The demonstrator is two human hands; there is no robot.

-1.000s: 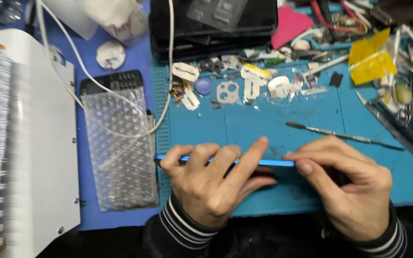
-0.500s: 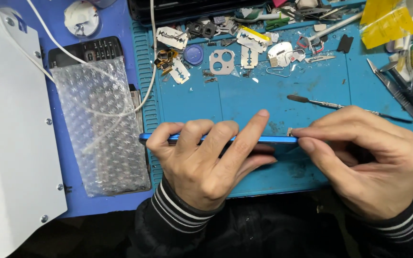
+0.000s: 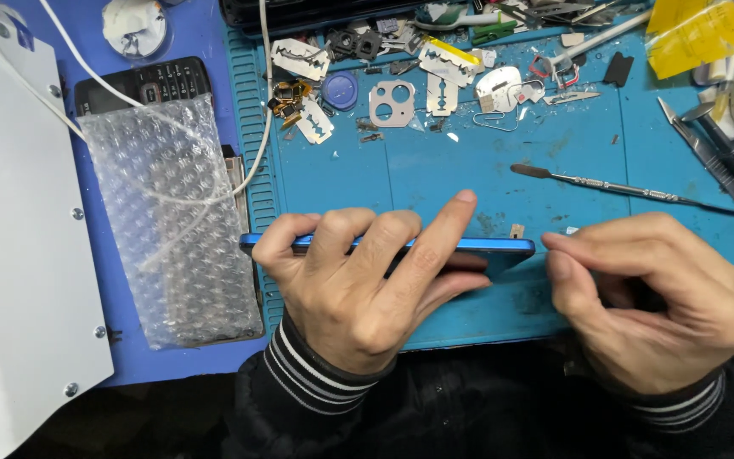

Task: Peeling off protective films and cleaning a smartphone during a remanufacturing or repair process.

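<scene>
L hand (image 3: pixel 358 289) grips a thin blue phone (image 3: pixel 503 247) stood on its long edge over the teal mat (image 3: pixel 469 178) on the bench; its fingers (image 3: pixel 435 242) are draped over the top edge and clamped on it, thumb underneath. R hand (image 3: pixel 652 293) sits just beside the phone's end, w/ fingers curled together and tips pinched near that corner; can't tell if they hold anything. Beyond the R fingers lies a metal spudger (image 3: pixel 613 183). Beyond the L fingers: razor blades (image 3: pixel 442 92), a camera bezel (image 3: pixel 392 104) & small parts. Outboard of the L fingers, a bubble-wrap pouch (image 3: pixel 172 221) lies over a keypad phone (image 3: pixel 142 82), w/ a white cable (image 3: pixel 252 161) crossing it.
</scene>
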